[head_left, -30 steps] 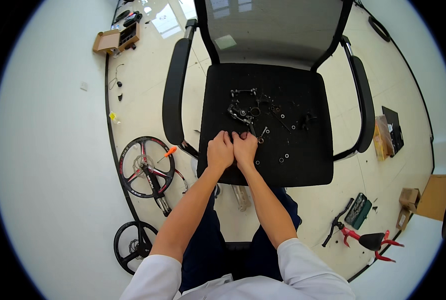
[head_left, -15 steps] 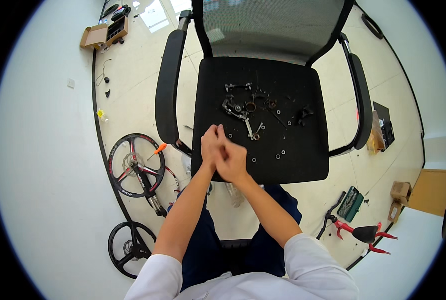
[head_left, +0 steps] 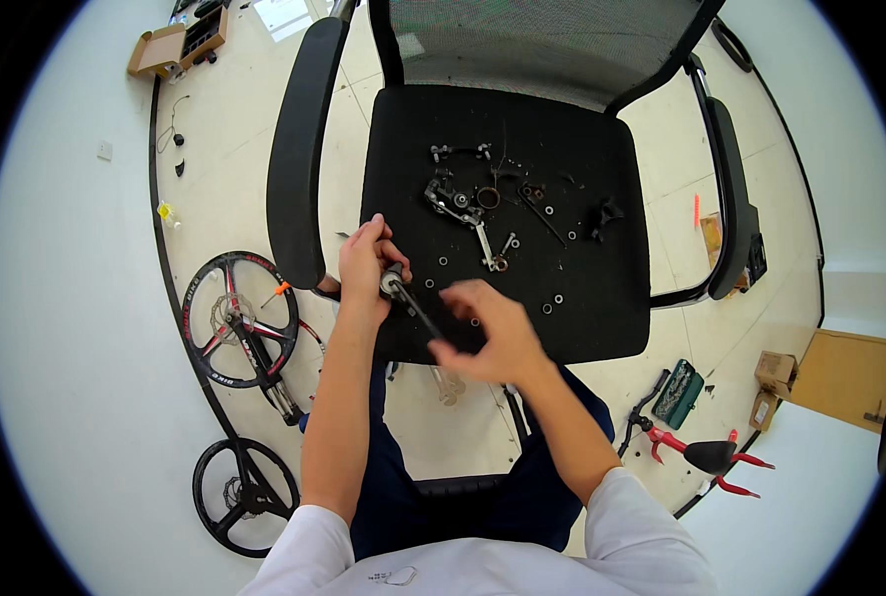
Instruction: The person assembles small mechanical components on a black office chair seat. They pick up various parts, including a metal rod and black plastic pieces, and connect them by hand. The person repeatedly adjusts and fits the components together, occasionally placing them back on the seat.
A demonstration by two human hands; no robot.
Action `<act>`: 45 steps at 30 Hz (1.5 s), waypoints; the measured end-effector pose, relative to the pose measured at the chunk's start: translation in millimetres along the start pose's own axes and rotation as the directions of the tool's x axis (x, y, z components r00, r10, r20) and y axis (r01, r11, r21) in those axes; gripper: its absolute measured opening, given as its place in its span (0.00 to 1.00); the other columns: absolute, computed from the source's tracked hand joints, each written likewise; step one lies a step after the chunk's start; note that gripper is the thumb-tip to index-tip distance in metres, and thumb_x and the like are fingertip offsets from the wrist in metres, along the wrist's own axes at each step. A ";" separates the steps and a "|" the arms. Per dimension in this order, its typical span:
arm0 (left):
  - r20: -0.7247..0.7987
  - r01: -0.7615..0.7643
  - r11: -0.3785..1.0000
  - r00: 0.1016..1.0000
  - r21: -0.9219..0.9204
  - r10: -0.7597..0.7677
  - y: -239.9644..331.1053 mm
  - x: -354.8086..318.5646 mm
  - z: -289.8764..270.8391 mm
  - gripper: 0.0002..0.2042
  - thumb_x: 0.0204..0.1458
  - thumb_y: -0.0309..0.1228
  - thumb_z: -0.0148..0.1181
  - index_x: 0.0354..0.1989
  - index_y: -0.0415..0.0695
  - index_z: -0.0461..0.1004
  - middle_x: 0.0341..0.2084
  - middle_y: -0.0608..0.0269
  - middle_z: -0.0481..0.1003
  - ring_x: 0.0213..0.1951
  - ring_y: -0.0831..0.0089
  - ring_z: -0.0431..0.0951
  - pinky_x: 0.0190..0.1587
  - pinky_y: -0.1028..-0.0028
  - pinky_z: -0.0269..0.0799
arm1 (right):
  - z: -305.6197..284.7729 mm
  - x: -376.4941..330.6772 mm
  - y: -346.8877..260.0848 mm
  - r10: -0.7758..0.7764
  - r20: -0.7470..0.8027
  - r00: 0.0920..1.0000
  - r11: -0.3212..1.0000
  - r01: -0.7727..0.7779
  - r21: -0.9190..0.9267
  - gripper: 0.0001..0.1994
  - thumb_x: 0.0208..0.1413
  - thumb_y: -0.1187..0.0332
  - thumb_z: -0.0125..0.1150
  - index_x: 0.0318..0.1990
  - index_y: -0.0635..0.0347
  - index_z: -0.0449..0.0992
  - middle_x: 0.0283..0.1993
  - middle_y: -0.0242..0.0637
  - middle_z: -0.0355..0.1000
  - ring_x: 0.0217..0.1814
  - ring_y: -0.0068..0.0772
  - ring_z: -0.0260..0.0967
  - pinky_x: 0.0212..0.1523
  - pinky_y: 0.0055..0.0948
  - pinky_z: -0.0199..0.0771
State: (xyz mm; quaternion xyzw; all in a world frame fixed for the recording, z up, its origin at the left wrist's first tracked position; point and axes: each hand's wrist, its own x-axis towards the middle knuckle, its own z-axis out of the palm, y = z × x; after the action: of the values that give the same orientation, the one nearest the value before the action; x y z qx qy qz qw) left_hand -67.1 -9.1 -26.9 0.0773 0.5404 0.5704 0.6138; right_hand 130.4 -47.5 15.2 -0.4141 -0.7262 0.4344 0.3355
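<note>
Low over the left front of the black chair seat (head_left: 602, 328), my left hand (head_left: 366, 260) is closed on a metal part with a round silvery head and a long dark arm (head_left: 415, 310). The arm slants down toward my right hand (head_left: 498, 333), whose thumb and fingers are spread. Its thumb is close to the arm's lower end; whether they touch I cannot tell. Farther back on the seat lie a silver-and-black linkage (head_left: 473, 226), a dark ring (head_left: 488, 198), a small bar with bolted ends (head_left: 460, 152), a bolt (head_left: 509, 243) and several small nuts or washers (head_left: 558, 299).
A black knob-like piece (head_left: 606, 219) lies at the seat's right. Armrests (head_left: 304, 149) flank the seat. On the floor are bicycle wheels (head_left: 244, 497) at left, a green tool case (head_left: 677, 393) and a red frame part (head_left: 673, 440) at right, and an open cardboard box (head_left: 157, 50) at far left.
My hands, earlier pressed together, have come apart. The metal part now shows in my left hand, and my right hand has moved right and opened. The whole view has shifted slightly.
</note>
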 end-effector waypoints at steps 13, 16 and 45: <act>0.315 -0.117 0.820 0.946 0.561 -0.080 -22.9 -9.2 59.4 0.15 0.61 0.37 0.49 0.25 0.40 0.68 0.12 0.63 0.69 0.12 0.74 0.69 0.18 0.73 0.65 | -29.3 46.8 44.9 0.537 0.082 0.839 0.232 -0.240 0.943 0.09 0.59 0.70 0.60 0.43 0.65 0.76 0.21 0.26 0.67 0.20 0.17 0.64 0.23 0.18 0.64; 0.264 -0.262 0.665 0.959 0.699 0.101 -31.1 -12.3 78.2 0.16 0.61 0.35 0.50 0.24 0.36 0.69 0.14 0.60 0.71 0.15 0.72 0.75 0.21 0.72 0.68 | -37.0 46.9 20.3 0.455 -0.003 0.890 0.568 -0.288 0.771 0.08 0.59 0.70 0.60 0.42 0.64 0.80 0.24 0.28 0.72 0.21 0.12 0.63 0.23 0.15 0.62; 0.070 -0.162 0.961 0.986 0.224 0.150 -7.9 -2.7 45.0 0.14 0.63 0.38 0.49 0.28 0.43 0.66 0.13 0.68 0.67 0.15 0.80 0.66 0.18 0.80 0.59 | -12.8 10.2 -2.3 -0.149 0.036 0.988 0.985 0.152 -0.088 0.10 0.46 0.64 0.60 0.33 0.52 0.85 0.67 0.47 0.61 0.72 0.53 0.49 0.70 0.46 0.44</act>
State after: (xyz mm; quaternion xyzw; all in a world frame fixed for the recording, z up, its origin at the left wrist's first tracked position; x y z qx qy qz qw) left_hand -27.7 9.5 -12.8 0.2048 0.5783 0.5487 0.5679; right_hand 136.1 -34.5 23.7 -0.3663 -0.7791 0.3807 0.3375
